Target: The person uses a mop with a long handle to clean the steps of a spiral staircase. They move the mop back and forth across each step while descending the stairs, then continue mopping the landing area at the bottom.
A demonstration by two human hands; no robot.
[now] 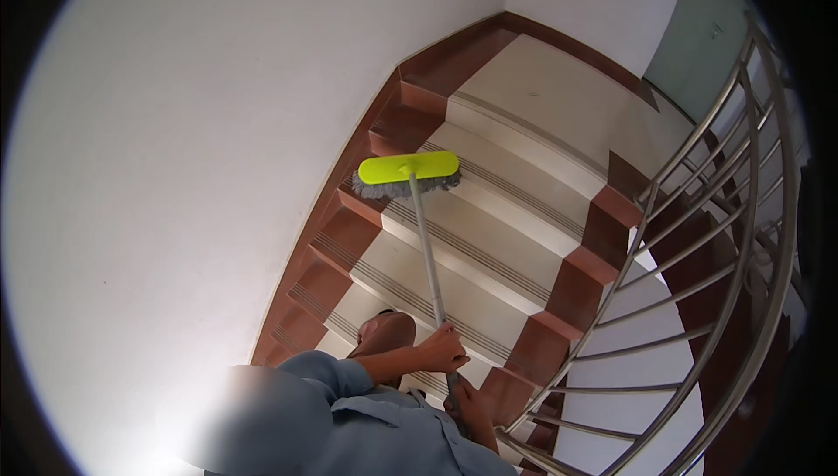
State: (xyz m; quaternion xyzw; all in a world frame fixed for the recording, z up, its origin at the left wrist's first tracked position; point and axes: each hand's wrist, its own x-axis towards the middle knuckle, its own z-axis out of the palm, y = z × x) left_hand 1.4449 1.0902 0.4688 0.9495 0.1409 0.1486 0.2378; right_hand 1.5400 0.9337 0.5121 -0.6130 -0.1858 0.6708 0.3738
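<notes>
A broom (409, 167) with a flat lime-green head and grey bristles is held out over the tiled stairs (458, 247). Its grey pole runs from the head down towards my body. My left hand (445, 350) grips the pole at its middle part, and my right hand (468, 404) is closed round the pole lower down, close to my blue-grey shirt. Whether the bristles touch a step cannot be told.
A plain white wall (183, 149) bounds the stairs on the left. On the right curves a metal railing (661, 279). A landing (556, 90) lies at the top, with a greenish door (694, 37) beyond it. My knee (393, 335) is over the lower steps.
</notes>
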